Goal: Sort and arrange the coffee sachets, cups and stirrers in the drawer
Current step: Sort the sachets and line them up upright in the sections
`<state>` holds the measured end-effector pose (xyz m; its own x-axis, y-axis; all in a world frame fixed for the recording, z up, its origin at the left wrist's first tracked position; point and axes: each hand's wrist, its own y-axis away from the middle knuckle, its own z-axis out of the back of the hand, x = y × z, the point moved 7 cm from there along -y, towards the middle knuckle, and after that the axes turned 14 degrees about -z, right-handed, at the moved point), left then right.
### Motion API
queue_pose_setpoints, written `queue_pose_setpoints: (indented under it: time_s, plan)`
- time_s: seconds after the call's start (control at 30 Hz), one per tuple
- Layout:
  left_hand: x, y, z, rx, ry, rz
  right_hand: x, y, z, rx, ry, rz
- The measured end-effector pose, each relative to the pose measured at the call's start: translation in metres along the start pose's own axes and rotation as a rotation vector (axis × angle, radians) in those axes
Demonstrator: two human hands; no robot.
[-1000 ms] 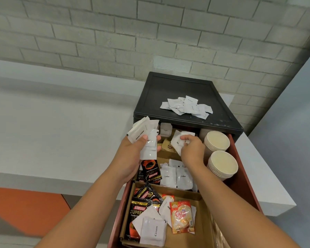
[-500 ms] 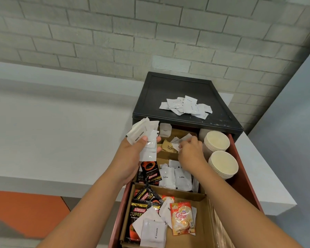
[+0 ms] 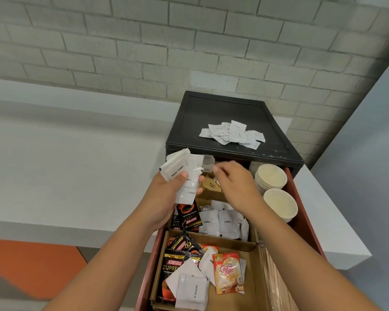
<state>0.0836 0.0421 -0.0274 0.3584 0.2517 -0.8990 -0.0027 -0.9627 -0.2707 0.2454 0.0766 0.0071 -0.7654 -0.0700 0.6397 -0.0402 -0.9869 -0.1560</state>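
The red drawer [image 3: 301, 212] stands pulled out, split by cardboard dividers. My left hand [image 3: 164, 200] grips a bundle of white sachets [image 3: 184, 176] over the drawer's back left corner; one reads "White Sugar". My right hand [image 3: 236, 187] hovers blurred over the back compartment, fingers stretched toward that bundle, with no sachet visible in it. Brown sugar sachets [image 3: 211, 185] lie under it. White coffee sachets [image 3: 218, 222] and black Kopiko packs [image 3: 186, 217] fill the middle compartment. Two stacks of paper cups [image 3: 271, 176] stand at the right. Wrapped stirrers [image 3: 276, 277] lie along the right side.
The front compartment holds a Cream sachet [image 3: 192, 291], a Coffee-mate pack [image 3: 229, 272] and Kopiko Supreme packs [image 3: 173, 265]. A pile of white sachets [image 3: 233, 134] lies on the black cabinet top [image 3: 222, 108]. A white ledge [image 3: 76, 176] runs to the left below a brick wall.
My right hand, which pinched white sachets a second ago, has dropped lower and shifted left toward the left hand, and the sachets no longer show in it. The left hand kept its bundle.
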Motion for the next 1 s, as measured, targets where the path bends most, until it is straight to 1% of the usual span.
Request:
queue_pose_setpoints:
  time_s: [0.07,0.1,0.17,0.23,0.3,0.4,0.47,0.7,0.83,0.9,1.0]
  plan:
    - [-0.001,0.000,-0.001,0.013,-0.018,-0.007,0.029,0.008,0.012,0.012,-0.218,0.067]
    - [-0.002,0.000,-0.002,0.027,-0.022,-0.010,0.041,0.011,0.015,0.056,-0.293,0.091]
    - [-0.003,0.000,-0.006,0.080,-0.053,-0.015,0.060,0.013,0.012,0.169,-0.292,0.139]
    - [-0.005,0.000,-0.010,0.125,-0.088,-0.012,0.073,0.012,0.008,0.224,-0.223,0.196]
    - [-0.005,0.000,-0.011,0.134,-0.092,0.000,0.078,0.009,0.010,0.203,-0.233,0.205]
    - [-0.004,0.000,-0.010,0.138,-0.105,0.003,0.071,0.004,0.014,0.222,-0.404,0.147]
    - [-0.004,0.000,-0.011,0.159,-0.111,0.004,0.066,0.002,0.017,0.219,-0.477,0.106]
    - [0.001,-0.001,-0.010,0.175,-0.101,0.040,0.040,-0.005,0.035,0.033,-0.645,-0.028]
    - [0.003,-0.002,-0.006,0.154,-0.131,0.042,0.022,-0.008,0.041,-0.058,-0.656,-0.111]
    - [0.004,-0.003,-0.006,0.158,-0.148,0.035,0.018,-0.008,0.041,-0.059,-0.633,-0.112]
    - [0.003,-0.003,-0.007,0.184,-0.143,0.029,0.022,-0.004,0.035,0.036,-0.625,-0.071]
